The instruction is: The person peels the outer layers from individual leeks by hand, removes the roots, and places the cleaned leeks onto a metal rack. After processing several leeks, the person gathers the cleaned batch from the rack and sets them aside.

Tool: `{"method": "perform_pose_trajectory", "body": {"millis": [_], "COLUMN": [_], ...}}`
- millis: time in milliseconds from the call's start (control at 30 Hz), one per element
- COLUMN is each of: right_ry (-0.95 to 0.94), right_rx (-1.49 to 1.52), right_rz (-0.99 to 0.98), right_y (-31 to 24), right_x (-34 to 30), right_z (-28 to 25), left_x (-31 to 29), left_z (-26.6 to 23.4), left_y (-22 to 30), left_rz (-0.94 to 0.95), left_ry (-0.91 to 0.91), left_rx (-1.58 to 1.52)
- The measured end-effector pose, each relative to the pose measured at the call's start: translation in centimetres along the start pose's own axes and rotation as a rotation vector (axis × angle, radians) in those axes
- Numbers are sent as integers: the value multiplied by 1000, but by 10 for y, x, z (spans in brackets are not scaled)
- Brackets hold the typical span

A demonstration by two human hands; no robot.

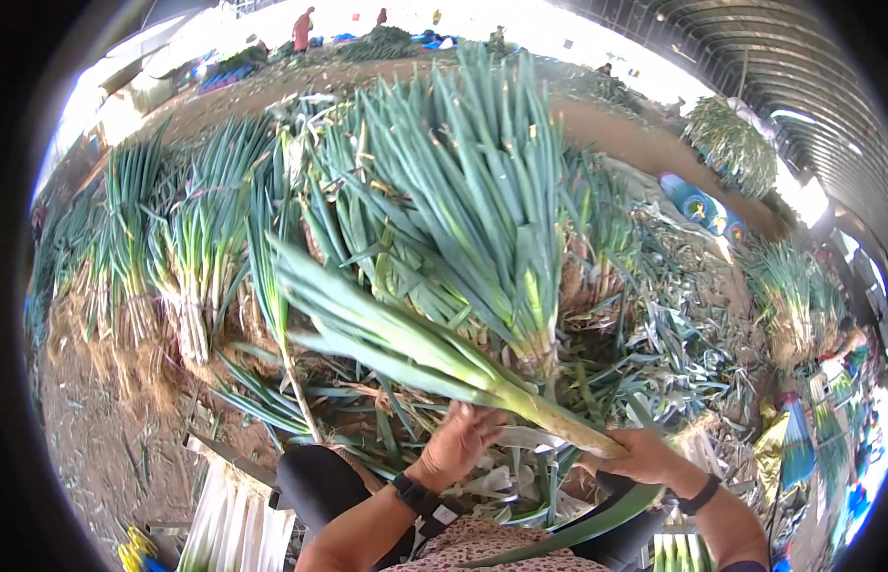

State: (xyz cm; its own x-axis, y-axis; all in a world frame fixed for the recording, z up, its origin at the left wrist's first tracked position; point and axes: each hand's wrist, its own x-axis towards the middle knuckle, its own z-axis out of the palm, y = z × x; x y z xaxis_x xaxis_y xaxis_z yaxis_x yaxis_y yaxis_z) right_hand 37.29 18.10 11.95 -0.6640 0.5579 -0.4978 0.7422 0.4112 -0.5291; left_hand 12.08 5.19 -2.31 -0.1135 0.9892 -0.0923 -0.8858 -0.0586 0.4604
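A long green onion (444, 357) lies slantwise in front of me, its leaves toward the far left and its pale base toward me. My right hand (644, 456) is closed round that base. Just under the stalk is my left hand (460, 440), its fingers curled; a pale strip shows beside them, and what they hold is partly hidden. A long loose green leaf (582, 529) hangs below my right hand across my lap. Beyond the held stalk stands a big bundle of green onions (463, 200), leaves upward.
More tied green onion bundles (191, 257) with roots stand at the left, another bundle (792, 305) at the right. Trimmed leaves (673, 353) litter the ground. Near my left knee (320, 486) is a rack of white stalks (234, 515). People (303, 30) are far off.
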Motion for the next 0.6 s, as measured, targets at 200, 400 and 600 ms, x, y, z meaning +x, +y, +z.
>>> {"method": "perform_pose_trajectory", "body": {"millis": [200, 400, 600], "right_ry": [102, 290, 403], "right_rx": [231, 606, 400], "right_rz": [-88, -648, -751], "right_y": [-21, -75, -81], "right_x": [53, 116, 121], "right_z": [81, 88, 97], "left_x": [41, 23, 16], "left_z": [40, 54, 44], "left_y": [66, 66, 58], "left_rz": [334, 355, 433], "left_ry": [68, 105, 266], "left_rx": [146, 141, 293]}}
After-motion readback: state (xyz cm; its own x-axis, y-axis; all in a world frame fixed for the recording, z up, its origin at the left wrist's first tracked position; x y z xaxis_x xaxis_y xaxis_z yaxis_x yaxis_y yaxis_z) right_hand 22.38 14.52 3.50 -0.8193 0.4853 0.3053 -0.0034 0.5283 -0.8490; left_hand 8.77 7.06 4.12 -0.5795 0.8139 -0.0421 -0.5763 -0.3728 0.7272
